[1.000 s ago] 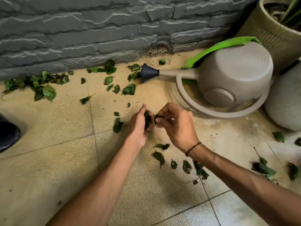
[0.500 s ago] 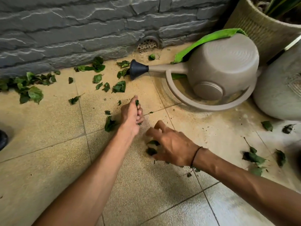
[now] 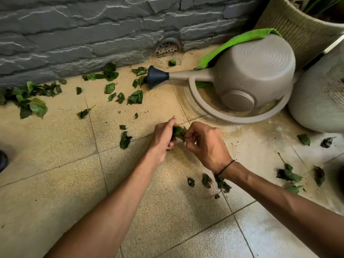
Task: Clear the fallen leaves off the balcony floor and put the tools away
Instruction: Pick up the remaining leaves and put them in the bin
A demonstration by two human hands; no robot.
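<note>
Green fallen leaves lie scattered over the beige tiled floor (image 3: pixel 55 183): a heap by the wall at the left (image 3: pixel 31 99), more near the spout (image 3: pixel 135 97), a few under my right wrist (image 3: pixel 206 180) and some at the right (image 3: pixel 288 175). My left hand (image 3: pixel 163 138) holds a small bunch of collected leaves (image 3: pixel 177 132) in its curled fingers. My right hand (image 3: pixel 204 144) is right beside it, fingertips pinching at the same bunch. A beige watering can (image 3: pixel 255 71) with a dark spout head lies on its side near the wall.
A grey stone wall (image 3: pixel 93 34) with a round drain grate (image 3: pixel 166 47) runs along the back. A green cloth (image 3: pixel 232 41) is tucked behind the can. A woven planter (image 3: pixel 290 25) and a pale pot (image 3: pixel 320 97) stand at the right. Something dark (image 3: pixel 2 161) sits at the left edge.
My right hand has come up off the floor with picked leaves and met my left hand, which lifted slightly; two leaves that lay under the right hand are gone from the tile.
</note>
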